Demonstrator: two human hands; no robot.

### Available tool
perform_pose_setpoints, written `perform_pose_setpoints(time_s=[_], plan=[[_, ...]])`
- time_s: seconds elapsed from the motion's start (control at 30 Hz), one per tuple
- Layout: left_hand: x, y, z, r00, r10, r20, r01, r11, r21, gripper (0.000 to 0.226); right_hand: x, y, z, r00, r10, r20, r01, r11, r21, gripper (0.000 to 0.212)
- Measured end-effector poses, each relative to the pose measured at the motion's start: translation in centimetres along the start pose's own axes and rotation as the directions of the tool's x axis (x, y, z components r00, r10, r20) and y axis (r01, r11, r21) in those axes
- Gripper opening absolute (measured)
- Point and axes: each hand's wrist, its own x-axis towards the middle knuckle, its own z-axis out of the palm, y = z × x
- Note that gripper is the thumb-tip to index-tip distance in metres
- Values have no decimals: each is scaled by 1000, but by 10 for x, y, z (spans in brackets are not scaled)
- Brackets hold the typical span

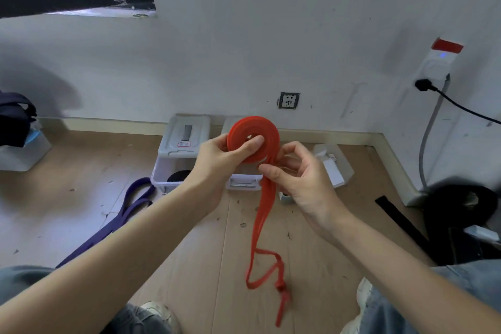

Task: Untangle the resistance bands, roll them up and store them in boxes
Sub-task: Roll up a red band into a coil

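Observation:
A red resistance band [264, 133] is partly rolled into a flat coil held up in front of me. My left hand [222, 160] pinches the coil, thumb across its centre. My right hand [301, 176] grips the band's loose part just below the coil. The free tail [261, 247] hangs down to the wooden floor and ends in a twisted loop. Behind my hands stand two clear plastic boxes: the left box [162, 171] has its lid up and a black rolled band [179, 176] inside. The right box [244, 183] is mostly hidden. A purple band [122, 214] lies unrolled on the floor at left.
A loose clear lid [334, 163] lies right of the boxes. A black band coil [461, 203] and black strip [401, 219] sit at right by a cable [431, 127]. Another box [24, 154] under a dark bag [15, 116] is far left. My knees frame the bottom.

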Motion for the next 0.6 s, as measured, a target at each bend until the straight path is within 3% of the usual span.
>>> perform_pose_setpoints(time_s=[0.1,0.23,0.3,0.37,0.5,0.6], plan=[[-2,-9,3,999,-26,34,25,999,32,50,0,2,-1,995,-43,-89,34,994,-100,27],[1,-6,-5,972,-145,184,129,987,93,40,2,-7,-10,993,-63,-102,47,987,-156,17],[2,3,-15,894,-260,365,211,963,170,35,6,-16,-18,990,-131,-50,114,960,-256,22],[2,10,-21,817,-286,500,213,957,198,36,9,-23,-24,984,-179,16,175,934,-312,28],[0,18,-19,883,-169,438,109,981,158,34,12,-27,-37,994,-42,99,62,978,-201,18],[2,20,-18,938,-100,332,65,991,113,37,12,-27,-42,993,39,110,-20,985,-170,34]])
